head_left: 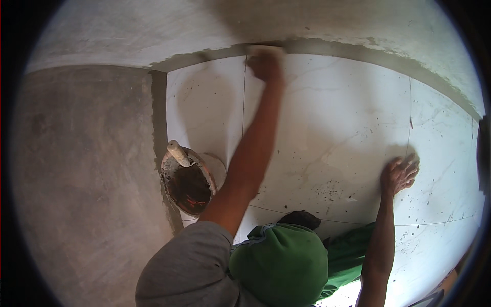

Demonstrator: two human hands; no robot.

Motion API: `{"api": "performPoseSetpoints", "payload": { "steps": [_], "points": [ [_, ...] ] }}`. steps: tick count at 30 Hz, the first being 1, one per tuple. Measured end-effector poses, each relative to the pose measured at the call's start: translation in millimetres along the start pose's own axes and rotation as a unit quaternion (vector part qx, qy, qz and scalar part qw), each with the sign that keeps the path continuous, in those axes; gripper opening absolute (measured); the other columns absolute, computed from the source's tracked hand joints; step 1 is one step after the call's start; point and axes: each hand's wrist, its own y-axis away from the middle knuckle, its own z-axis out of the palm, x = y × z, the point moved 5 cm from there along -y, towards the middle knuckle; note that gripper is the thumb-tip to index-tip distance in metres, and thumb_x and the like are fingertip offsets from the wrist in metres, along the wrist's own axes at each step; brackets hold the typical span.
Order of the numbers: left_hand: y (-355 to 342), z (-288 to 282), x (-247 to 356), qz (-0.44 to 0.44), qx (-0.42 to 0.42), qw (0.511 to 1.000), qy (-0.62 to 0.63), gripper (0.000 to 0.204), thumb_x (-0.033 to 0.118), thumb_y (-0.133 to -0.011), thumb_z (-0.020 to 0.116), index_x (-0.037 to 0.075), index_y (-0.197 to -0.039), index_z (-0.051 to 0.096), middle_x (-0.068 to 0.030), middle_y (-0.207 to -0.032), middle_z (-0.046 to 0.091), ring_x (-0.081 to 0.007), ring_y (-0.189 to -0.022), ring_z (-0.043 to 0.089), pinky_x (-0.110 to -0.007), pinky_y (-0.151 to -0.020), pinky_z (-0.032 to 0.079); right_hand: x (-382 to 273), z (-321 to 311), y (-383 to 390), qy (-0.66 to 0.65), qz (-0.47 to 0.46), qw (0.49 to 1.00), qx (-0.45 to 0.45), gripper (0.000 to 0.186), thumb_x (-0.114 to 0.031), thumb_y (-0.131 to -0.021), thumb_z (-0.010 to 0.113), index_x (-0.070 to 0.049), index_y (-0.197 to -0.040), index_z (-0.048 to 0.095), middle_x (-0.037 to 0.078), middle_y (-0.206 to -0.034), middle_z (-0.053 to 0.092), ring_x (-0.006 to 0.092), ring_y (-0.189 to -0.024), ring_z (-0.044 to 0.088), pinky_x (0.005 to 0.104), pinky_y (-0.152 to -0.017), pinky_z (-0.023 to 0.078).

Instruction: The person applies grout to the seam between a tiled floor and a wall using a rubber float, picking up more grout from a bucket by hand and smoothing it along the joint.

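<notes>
My left hand (265,65) is stretched far forward, closed round a pale, flat, block-like thing (277,50). It presses this against the wet grey mortar strip (225,52) where the wall meets the floor. The exact kind of the held thing is hidden by the hand and blurred. My right hand (400,175) rests with spread fingers on the white tiled floor (327,148), holding nothing, beside a tile joint. Left of my left forearm stands a bucket (208,174) with dark mortar inside. A tool with a pale handle (179,153) leans on its rim.
A grey plastered wall (87,153) rises at the left, and another wall (153,30) runs across the far side. Dark crumbs (330,192) lie scattered over the tiles. My green-clothed knee (281,263) is bent close in front, with a black thing (300,219) just beyond it.
</notes>
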Motion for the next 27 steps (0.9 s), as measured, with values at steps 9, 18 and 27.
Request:
{"api": "performPoseSetpoints", "payload": {
  "steps": [9,18,27],
  "points": [
    [-82,-136,76,-0.072,0.046,0.976,0.201,0.05,0.042,-0.108,0.066,-0.001,-0.132,0.065,-0.0193,-0.131,0.07,-0.0304,-0.116,0.074,-0.041,-0.093,0.065,-37,-6,14,-0.102,0.005,0.994,-0.025,0.068,-0.047,-0.111,0.044,-0.016,-0.172,0.038,0.018,-0.178,0.032,0.0393,-0.165,0.025,0.0664,-0.128,0.021],
    [-94,-96,61,-0.055,-0.053,0.974,0.215,0.041,0.025,-0.1,0.075,-0.007,-0.124,0.063,-0.0214,-0.126,0.07,-0.0309,-0.105,0.076,-0.044,-0.083,0.071,-36,-10,16,-0.101,-0.001,0.995,-0.02,0.066,-0.041,-0.111,0.046,-0.014,-0.171,0.037,0.022,-0.176,0.033,0.0434,-0.163,0.028,0.0688,-0.125,0.025],
    [147,10,118,0.024,-0.135,0.987,0.079,0.052,0.039,-0.103,0.069,-0.004,-0.131,0.058,-0.0276,-0.129,0.069,-0.0425,-0.121,0.07,-0.051,-0.104,0.055,-21,-5,10,-0.086,0.01,0.996,-0.004,0.066,-0.042,-0.111,0.046,-0.015,-0.171,0.037,0.022,-0.176,0.034,0.043,-0.163,0.027,0.0681,-0.126,0.024]
  ]
}}
